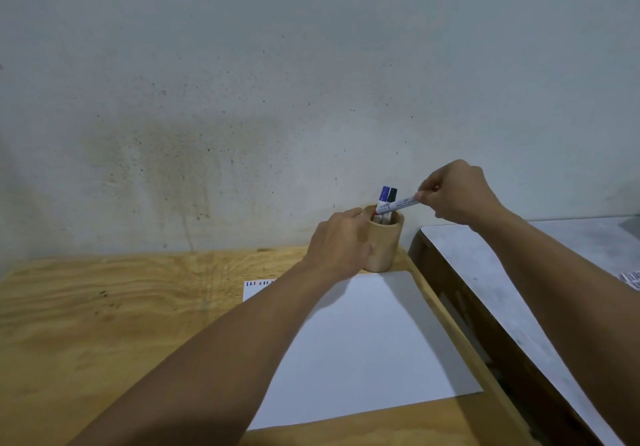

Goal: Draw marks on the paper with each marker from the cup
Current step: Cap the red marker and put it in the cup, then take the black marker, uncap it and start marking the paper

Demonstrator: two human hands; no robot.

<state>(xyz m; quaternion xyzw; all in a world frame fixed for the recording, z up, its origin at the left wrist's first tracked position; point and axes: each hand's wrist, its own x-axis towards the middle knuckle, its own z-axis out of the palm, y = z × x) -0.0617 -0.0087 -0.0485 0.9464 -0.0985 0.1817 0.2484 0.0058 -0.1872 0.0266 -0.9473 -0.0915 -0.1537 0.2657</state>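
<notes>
A: Item one, the cup point(383, 244). Location?

B: Far right corner of the plywood table point(104, 324), against the wall point(242, 64), touching the far edge of the paper point(363, 341). Round, smooth, pale wood, open top.

A: Contents?

B: Two markers standing upright: a blue-capped marker point(384, 193) and a black-capped marker point(392, 195), side by side at the back of the cup. White barrels show below the rim.

A: Item two, the marker in hand.

B: A white-barrelled marker point(398, 204) with print along it and a red band near its low end. Long axis tilted, upper end to the right, lower end down-left at the cup's mouth. Whether the tip is just inside or just above the rim I cannot tell.

A: Hands?

B: The right hand point(457, 194) is closed on the marker's upper end, fingertips pinching, up and to the right of the cup. The left hand point(341, 241) is wrapped around the cup's left side, steadying it.

A: The relation that matters?

B: The paper lies toward the person from the cup, below both hands. The right hand, holding the marker, is the one to travel; my guess is that the marker must stand upright to clear the rim either way.

A: Paper?

B: White, flat, matte, mostly blank; a row of small coloured marks at its far left corner.

A: Adjacent?

B: A grey-topped table point(519, 272), set apart by a gap.
</notes>
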